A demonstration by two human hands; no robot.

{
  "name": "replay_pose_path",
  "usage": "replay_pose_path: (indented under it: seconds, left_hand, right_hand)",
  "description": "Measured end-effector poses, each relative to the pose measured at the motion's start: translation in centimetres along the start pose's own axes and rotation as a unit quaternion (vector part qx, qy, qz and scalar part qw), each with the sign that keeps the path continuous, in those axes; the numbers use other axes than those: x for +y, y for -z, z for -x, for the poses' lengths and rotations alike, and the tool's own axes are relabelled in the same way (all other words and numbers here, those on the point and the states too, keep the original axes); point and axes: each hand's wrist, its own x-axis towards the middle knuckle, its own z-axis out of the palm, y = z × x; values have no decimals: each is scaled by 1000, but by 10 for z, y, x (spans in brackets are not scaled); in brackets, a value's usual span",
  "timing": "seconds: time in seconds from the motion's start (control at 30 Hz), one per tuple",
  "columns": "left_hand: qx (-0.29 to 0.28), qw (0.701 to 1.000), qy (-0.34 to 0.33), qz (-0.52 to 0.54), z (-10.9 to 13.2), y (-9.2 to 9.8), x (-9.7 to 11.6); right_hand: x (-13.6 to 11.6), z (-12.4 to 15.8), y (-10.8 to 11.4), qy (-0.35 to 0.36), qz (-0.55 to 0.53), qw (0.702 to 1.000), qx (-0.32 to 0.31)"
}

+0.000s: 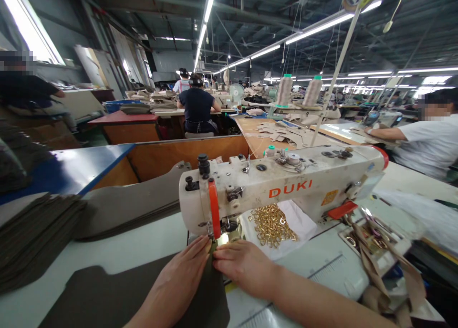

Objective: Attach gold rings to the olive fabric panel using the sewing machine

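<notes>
A dark grey-brown fabric panel [118, 290] lies on the sewing machine bed, its upper part running under the needle area of a white sewing machine [246, 185] marked DUKI. My left hand [186, 270] rests on the panel, fingers stretched out together, tips just left of the presser foot. Opposite it, my right hand [246, 266] has curled fingers closed at the panel's right edge, just below the foot. The fingertips largely hide the needle and seam. An orange-red lever [213, 208] stands directly above both hands.
Small gold metal rings [274, 225] lie heaped on white cloth [300, 218] behind my right hand. Stacked dark panels [32, 237] fill the left side. A tray [375, 242] with tan straps [408, 275] sits at right. Co-workers sit ahead [198, 103] and at right [429, 132].
</notes>
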Motion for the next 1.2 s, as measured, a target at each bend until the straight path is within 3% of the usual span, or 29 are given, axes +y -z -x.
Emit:
replay_pose_path:
  seconds: [0.17,0.33,0.63,0.8,1.07,1.2]
  left_hand:
    - [9,999,31,36,-3,3,2]
    - [18,1000,-11,-13,-6,8,2]
    - [23,999,-20,-36,-10,9,4]
    - [6,999,19,-26,15,16,10]
    - [6,989,147,30,54,47,35]
    - [51,989,142,7,83,66,53]
  right_hand:
    - [-1,1,1,-7,-7,1000,-5]
    - [-3,3,-2,0,-7,1000,13]
    - [1,-2,1,-15,-26,1000,-6]
    - [-16,4,-6,25,-20,999,9]
    - [-49,12,-29,56,-43,994,89]
    - [-48,11,-25,69,-42,990,116]
